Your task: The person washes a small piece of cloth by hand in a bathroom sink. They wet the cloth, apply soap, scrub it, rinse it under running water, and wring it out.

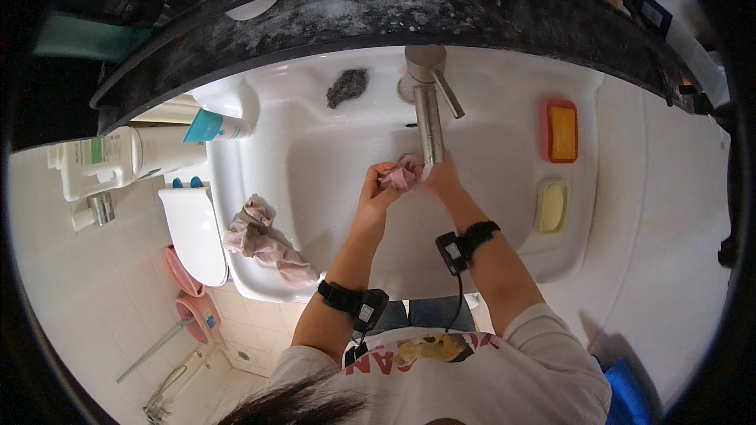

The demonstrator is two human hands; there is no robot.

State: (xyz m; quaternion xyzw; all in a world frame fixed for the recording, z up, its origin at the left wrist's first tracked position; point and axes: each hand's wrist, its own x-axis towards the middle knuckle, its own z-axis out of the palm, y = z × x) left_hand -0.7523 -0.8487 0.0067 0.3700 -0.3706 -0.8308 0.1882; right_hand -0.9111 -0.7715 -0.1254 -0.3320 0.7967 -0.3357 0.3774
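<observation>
A bunched, wet-looking pink sock (400,178) is held over the white sink's basin, just under the end of the metal tap (429,122). My left hand (376,187) is closed around its left side. On the other side my right hand (443,179) grips the sock's right end, its fingers partly hidden behind the spout. A second pink sock (272,244), crumpled and with darker patches, lies on the sink's left rim near the front corner. Whether water is running from the tap cannot be made out.
On the sink's right ledge sit an orange sponge in a pink dish (561,131) and a pale yellow soap bar (553,206). A dark scouring pad (347,88) lies behind the basin. At left stand a teal-capped tube (216,126) and a white jug (102,159). A dark shelf (354,12) spans the back.
</observation>
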